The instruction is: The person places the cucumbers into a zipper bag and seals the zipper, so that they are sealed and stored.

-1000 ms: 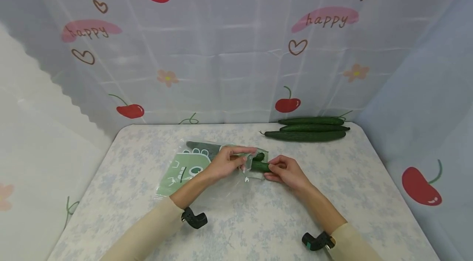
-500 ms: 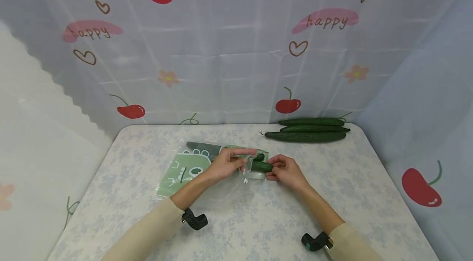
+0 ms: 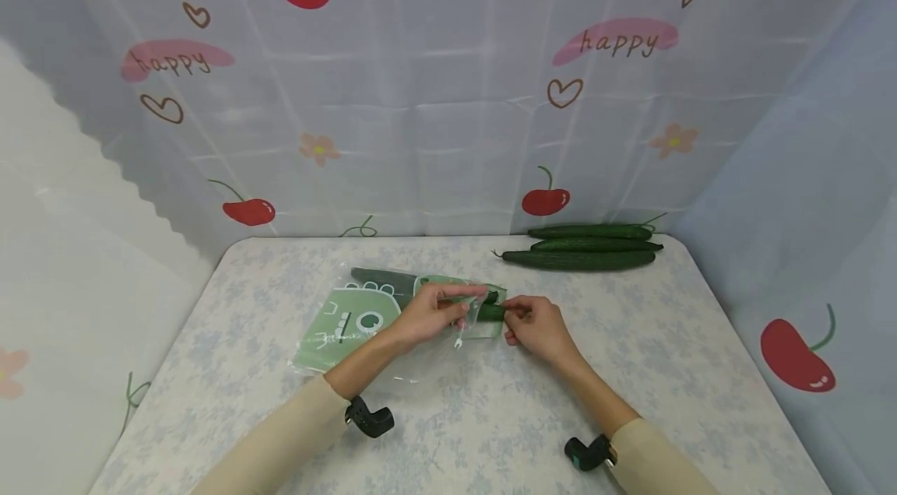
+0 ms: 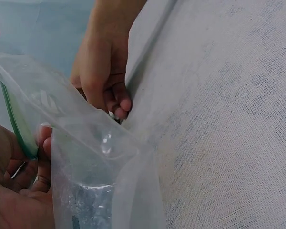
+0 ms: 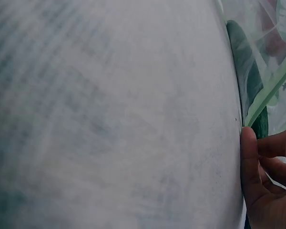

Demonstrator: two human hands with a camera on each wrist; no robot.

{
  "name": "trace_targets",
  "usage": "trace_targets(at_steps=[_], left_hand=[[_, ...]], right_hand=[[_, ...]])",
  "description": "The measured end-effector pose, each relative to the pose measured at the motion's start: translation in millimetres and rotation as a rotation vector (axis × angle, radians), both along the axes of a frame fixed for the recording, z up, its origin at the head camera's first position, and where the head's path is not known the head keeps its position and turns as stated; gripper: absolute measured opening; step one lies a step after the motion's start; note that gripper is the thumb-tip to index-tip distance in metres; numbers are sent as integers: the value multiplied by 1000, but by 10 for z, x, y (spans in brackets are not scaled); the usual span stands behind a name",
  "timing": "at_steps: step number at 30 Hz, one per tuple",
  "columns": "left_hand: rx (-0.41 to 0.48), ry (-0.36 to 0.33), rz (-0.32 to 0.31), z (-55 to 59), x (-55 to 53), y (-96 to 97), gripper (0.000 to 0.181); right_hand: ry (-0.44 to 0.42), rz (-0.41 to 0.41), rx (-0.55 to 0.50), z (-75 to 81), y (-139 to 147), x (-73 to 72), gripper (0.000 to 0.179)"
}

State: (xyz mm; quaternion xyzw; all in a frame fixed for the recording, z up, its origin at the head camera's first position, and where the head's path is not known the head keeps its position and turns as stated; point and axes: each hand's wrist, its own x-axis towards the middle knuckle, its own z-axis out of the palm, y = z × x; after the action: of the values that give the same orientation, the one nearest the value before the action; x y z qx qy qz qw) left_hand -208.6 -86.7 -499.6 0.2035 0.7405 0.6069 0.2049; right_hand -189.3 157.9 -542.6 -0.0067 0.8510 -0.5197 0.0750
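A white woven tablecloth with pale blue blotches (image 3: 462,433) spreads beneath the fingers (image 3: 459,290). Beyond the fingers rises a creased, pale grey-white curtain (image 3: 434,137) printed with red cherries (image 3: 545,201), brown heart outlines (image 3: 162,108), peach-coloured flowers (image 3: 318,149) and "happy" on pink smears (image 3: 619,41). Well right of the fingers, a bluish-white side sheet (image 3: 792,207) bears another red cherry (image 3: 797,353).
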Motion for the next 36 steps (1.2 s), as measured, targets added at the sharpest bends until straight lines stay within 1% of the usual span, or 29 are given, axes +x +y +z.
trace_targets(at_steps=[3,6,11,14,16,19,23,24,26,29,32,36], left_hand=[[3,-8,5,3,-1,-2,41],[4,-19,10,7,-8,-8,41],[5,-45,23,-5,-35,-27,42],[15,-67,32,-14,-54,-45,42],[23,-78,35,-14,-62,-58,42],[26,-76,28,-11,-76,-77,42],[10,-67,29,-15,-87,-124,40],[2,-63,29,-17,-87,-141,40],[-15,-51,27,-27,-91,-179,40],[-46,-22,14,-29,-89,-222,40],[-70,-1,6,-33,-88,-246,40],[-93,8,7,-48,-82,-270,39]], right_hand=[[44,18,33,-17,-13,-28,18],[61,32,63,-33,-32,-67,15],[54,28,74,-39,-61,-120,12],[41,33,72,-37,-64,-124,12],[30,51,62,-40,-46,-125,14],[-11,102,-22,-50,43,-139,19],[-103,222,-184,-52,301,-198,33],[-120,250,-200,-42,384,-214,36],[-125,285,-201,-9,561,-250,39],[-88,276,-141,80,851,-311,40],[-34,224,-59,193,1151,-398,39],[53,148,89,306,1531,-539,39]])
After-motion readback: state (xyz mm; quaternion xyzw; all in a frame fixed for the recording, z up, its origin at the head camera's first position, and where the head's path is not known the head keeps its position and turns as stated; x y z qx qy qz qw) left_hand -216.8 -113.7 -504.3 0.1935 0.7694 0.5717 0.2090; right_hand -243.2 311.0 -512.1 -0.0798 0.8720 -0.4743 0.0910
